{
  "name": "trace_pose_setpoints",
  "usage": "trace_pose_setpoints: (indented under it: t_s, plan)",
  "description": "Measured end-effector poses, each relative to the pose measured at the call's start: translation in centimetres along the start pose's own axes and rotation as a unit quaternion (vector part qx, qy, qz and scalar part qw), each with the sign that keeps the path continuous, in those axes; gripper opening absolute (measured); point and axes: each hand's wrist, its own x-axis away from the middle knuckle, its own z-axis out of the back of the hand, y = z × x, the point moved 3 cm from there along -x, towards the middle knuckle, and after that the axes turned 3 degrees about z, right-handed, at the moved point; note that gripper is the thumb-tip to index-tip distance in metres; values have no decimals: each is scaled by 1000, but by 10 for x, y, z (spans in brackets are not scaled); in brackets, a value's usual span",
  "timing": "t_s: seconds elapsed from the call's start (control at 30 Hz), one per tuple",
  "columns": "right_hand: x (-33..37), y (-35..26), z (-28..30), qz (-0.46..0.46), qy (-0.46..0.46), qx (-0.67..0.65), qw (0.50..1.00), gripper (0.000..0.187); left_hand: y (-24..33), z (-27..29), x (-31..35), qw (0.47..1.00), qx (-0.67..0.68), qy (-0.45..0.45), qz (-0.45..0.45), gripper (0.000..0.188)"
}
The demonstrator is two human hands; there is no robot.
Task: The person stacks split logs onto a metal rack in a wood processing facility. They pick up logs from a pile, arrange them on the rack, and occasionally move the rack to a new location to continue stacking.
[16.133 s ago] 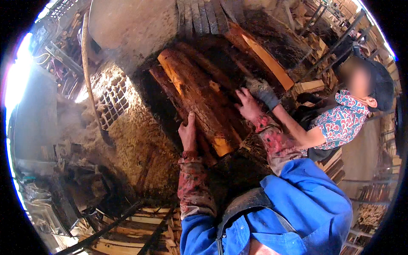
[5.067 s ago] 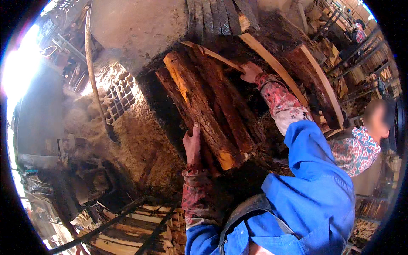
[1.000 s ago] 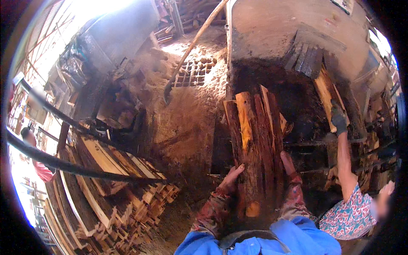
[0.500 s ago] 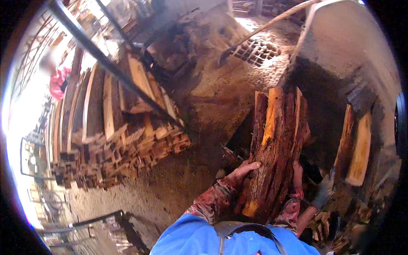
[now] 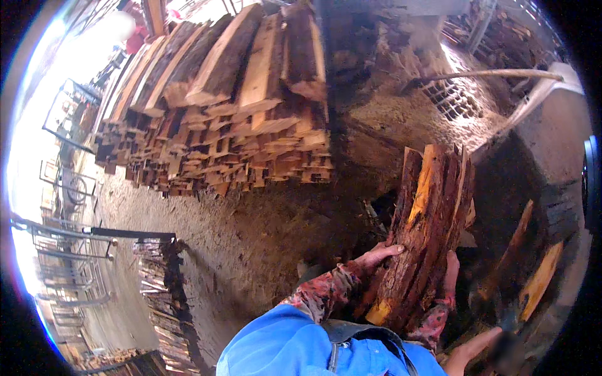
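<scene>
Reddish-brown bark-covered slabs (image 5: 429, 241), one baring orange wood, are bundled lengthwise, side by side, between the hands (image 5: 378, 254).

We stand in a wood workshop, much like a sawmill. To our left we see 1 big stack (image 5: 213, 153) of rough planks, some edged with bark, and 1 smaller stack (image 5: 164, 294) of timber. Ahead, what looks like sawdust (image 5: 464, 130) surrounds a metal grid (image 5: 449, 100). Bark-covered slabs (image 5: 433, 219) are right before us; the floor (image 5: 244, 250) is brown and dusty.
</scene>
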Motion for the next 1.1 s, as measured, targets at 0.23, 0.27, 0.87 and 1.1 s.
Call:
trace_pose_setpoints:
  t_s: [0.23, 0.27, 0.87, 1.1]
  plan:
    - [41, 26, -104, -57, -25, -88, 994, 49, -30, 70, 79, 997, 51, 10, -49, 77]
    - [38, 45, -106, -58, -30, -69, 996, 49, -28, 77, 97, 999, 48, 8, -24, 77]
    - [77, 92, -309, -195, -335, 100, 916, 47, -105, 131, 282, 903, 352, 157, -188, 61]
    - [106, 99, -392, -194, -439, 190, 857, 46, -138, 150, 329, 846, 385, 233, -284, 55]
